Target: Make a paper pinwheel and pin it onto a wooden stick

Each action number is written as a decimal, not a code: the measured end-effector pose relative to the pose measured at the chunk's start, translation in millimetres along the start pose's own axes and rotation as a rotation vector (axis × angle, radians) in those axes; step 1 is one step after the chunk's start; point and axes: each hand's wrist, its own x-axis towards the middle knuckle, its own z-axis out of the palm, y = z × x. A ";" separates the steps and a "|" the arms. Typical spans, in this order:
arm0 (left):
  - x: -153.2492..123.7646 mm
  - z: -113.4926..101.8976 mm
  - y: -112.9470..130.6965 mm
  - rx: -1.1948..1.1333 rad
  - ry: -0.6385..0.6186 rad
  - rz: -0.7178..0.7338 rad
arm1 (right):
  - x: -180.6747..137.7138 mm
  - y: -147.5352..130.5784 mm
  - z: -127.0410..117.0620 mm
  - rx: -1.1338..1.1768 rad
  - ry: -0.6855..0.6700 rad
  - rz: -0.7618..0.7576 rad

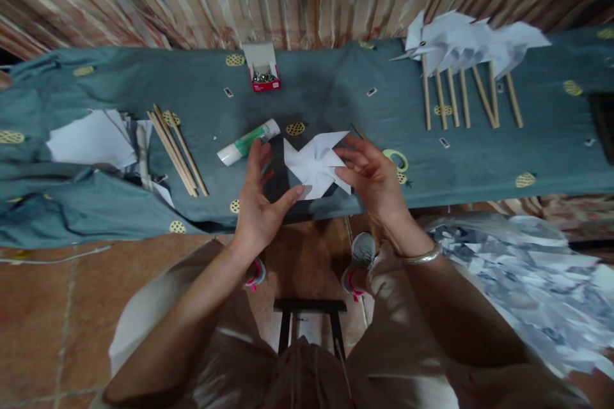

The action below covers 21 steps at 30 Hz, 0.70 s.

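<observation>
A white folded paper pinwheel head hangs just above the front of the table between both hands. My left hand touches its lower left corner with thumb and fingertips. My right hand pinches its right side, fingers curled round the paper. A glue stick with a green label lies on the cloth just left of my left hand.
The table wears a grey-blue cloth. Several wooden sticks and paper sheets lie left. A red box of pins stands at the back. Finished pinwheels lie right. Scissors sit beside my right hand. Paper scraps cover the floor.
</observation>
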 end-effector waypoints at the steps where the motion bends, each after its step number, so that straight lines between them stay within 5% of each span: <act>1: 1.7 0.9 1.1 -0.109 0.012 -0.078 | 0.7 -2.1 0.7 0.020 -0.009 -0.005; 5: 9.8 3.8 23.7 -0.562 -0.089 -0.479 | 2.6 -8.2 5.5 0.029 -0.072 -0.039; 8: 14.6 5.3 41.3 -0.713 -0.092 -0.641 | 4.4 -10.7 9.4 -0.005 -0.111 -0.059; 21: 20.2 6.2 42.9 -0.711 0.036 -0.716 | 8.5 -16.2 25.8 0.040 -0.172 -0.055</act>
